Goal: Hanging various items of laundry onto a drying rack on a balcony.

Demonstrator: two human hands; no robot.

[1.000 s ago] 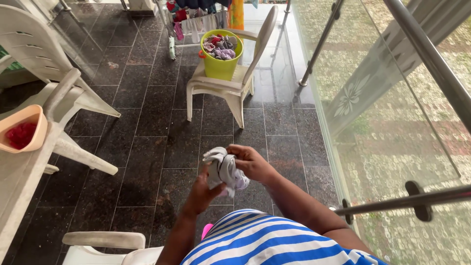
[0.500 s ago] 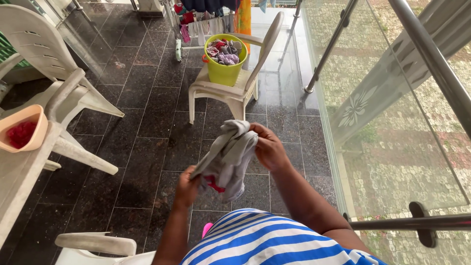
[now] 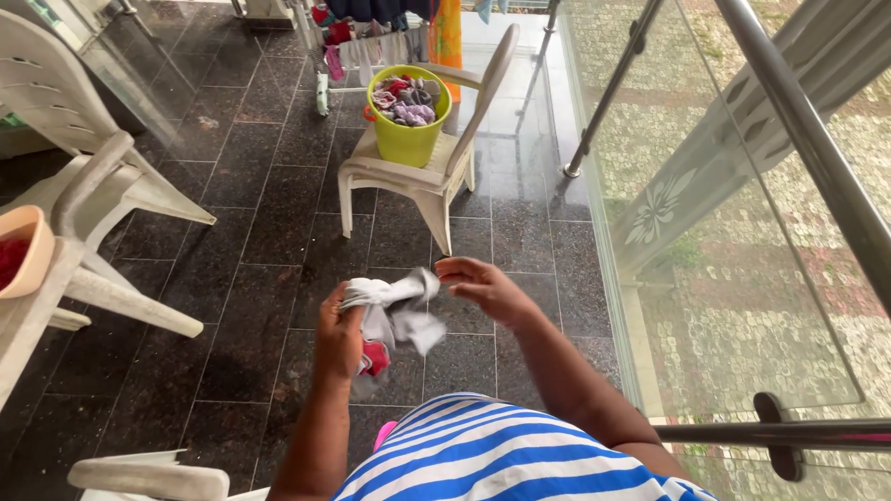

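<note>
My left hand (image 3: 340,332) grips a bunched grey-white cloth (image 3: 394,311) with a red-pink patch showing below the fingers. My right hand (image 3: 481,286) pinches the cloth's upper right edge with its fingertips, and the cloth stretches between the two hands at waist height. A loose flap hangs down in the middle. Ahead stands a white plastic chair (image 3: 436,167) that carries a lime-green bucket (image 3: 406,125) filled with several small clothes.
Two white plastic chairs (image 3: 93,195) stand at the left, with an orange bowl (image 3: 23,250) of red items on a white surface. Another chair arm (image 3: 148,478) is at the bottom left. A glass balustrade with metal rail (image 3: 798,139) runs along the right. Clothes hang at the far end.
The cloth has dropped lower and been pulled sideways between the hands. My right hand has moved off to the right, now pinching only an edge. The view has tilted slightly.
</note>
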